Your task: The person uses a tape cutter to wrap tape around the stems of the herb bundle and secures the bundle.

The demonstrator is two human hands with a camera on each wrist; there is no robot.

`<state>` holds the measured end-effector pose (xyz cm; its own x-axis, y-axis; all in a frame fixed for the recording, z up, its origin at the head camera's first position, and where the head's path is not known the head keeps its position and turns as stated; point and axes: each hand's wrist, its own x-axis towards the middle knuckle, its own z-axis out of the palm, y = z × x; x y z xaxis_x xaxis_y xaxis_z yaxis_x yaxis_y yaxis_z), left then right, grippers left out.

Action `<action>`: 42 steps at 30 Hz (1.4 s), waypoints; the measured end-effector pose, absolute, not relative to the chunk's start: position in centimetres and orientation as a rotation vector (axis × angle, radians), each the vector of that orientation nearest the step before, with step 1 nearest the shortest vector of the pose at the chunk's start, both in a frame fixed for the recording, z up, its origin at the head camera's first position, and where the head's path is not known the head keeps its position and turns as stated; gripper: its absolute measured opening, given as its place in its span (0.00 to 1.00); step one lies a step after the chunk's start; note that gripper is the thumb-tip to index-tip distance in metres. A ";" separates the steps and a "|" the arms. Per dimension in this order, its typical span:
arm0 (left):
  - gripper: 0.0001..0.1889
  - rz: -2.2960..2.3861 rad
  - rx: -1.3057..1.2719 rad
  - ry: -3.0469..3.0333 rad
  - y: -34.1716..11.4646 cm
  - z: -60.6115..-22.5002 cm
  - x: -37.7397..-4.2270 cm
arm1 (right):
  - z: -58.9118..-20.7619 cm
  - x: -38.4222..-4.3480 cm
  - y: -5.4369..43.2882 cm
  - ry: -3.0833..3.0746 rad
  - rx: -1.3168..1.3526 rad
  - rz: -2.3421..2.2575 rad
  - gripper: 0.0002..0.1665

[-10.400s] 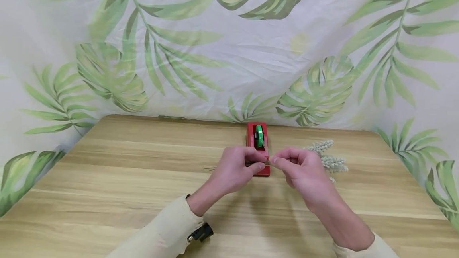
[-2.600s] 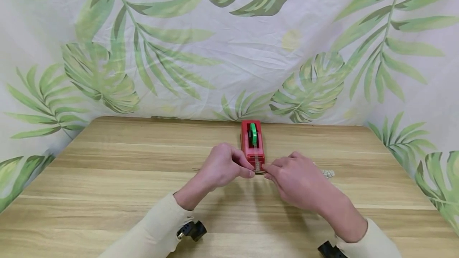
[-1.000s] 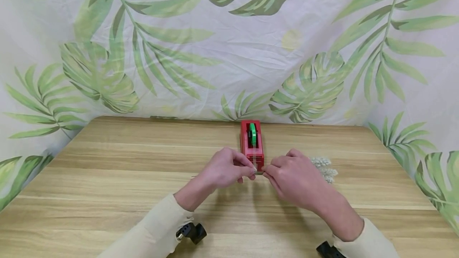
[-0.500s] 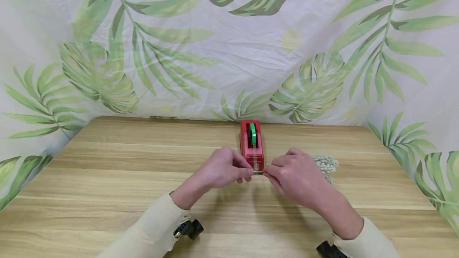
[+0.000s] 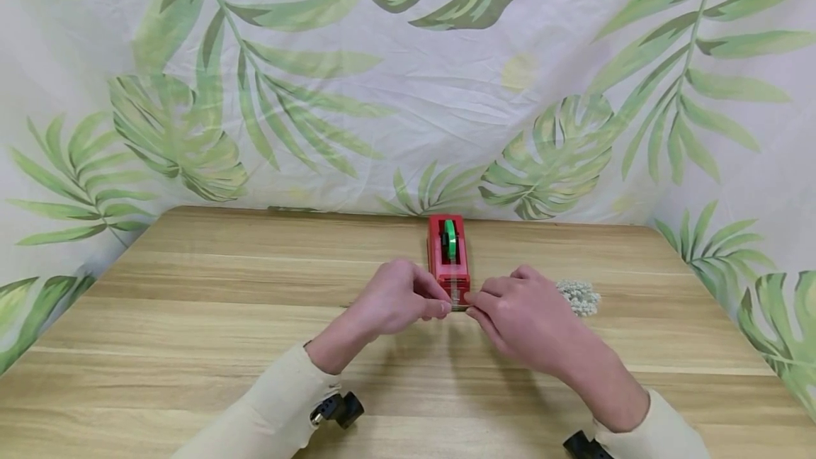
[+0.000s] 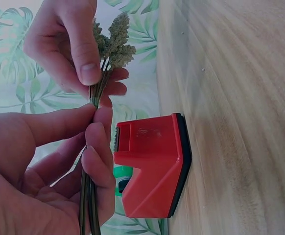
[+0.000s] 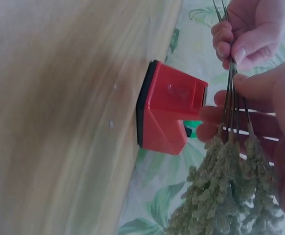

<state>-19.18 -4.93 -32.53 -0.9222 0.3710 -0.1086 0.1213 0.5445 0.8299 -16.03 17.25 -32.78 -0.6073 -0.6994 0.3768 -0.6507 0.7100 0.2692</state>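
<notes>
Bunch of dried sprigs, grey-green fluffy heads on thin dark stems: in your two hands, above the table, lying crosswise before the dispenser, heads to your right, bare stem ends to your left.

Your left hand: thumb and fingers curled round the stems, a narrow pinch.

Your right hand: thumb and fingertips pinching the same stems nearer the heads, just beside the left.

Tape dispenser, red plastic, block-shaped, black base: upright on the table, directly beyond your fingertips; whether they touch it you cannot tell.

Tape roll, green, round: seated in the dispenser's slot.

Pale strip, narrow: at the dispenser's near end; whether it meets the stems is unclear.

In the way, head view: your right hand covers part of the sprigs; your left hides most of the stem ends.

Table, light wood grain: beneath everything.

Cloth, white, green leaf print: hanging behind the table.

Sleeves, cream: one on each of your forearms.
</notes>
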 end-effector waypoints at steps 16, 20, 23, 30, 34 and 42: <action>0.05 1.413 0.430 2.507 -4.9 -32.7 -19.2 | -33.1 -16.2 16.9 -2.624 0.966 0.149 0.09; 0.04 1.408 0.449 2.509 -4.9 -32.7 -19.2 | -33.1 -16.4 17.0 -2.617 0.980 0.188 0.09; 0.02 1.369 0.442 2.524 -4.9 -32.7 -19.3 | -33.2 -16.4 17.1 -2.598 0.987 0.198 0.08; 0.02 1.345 0.480 2.512 -5.0 -32.7 -19.3 | -33.2 -16.3 16.8 -2.556 0.972 0.172 0.05; 0.02 1.328 0.529 2.512 -5.1 -32.7 -19.3 | -33.4 -16.2 16.6 -2.508 0.955 0.157 0.04; 0.05 1.305 0.570 2.508 -4.8 -32.7 -19.1 | -34.2 -16.4 16.2 -2.352 0.925 0.091 0.09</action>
<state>-19.05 -4.80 -32.70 -0.8902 0.4533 -0.0454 0.2229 0.5202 0.8244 -16.43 16.20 -34.16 -0.5747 -0.5977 0.5591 -0.6390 0.7545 0.1497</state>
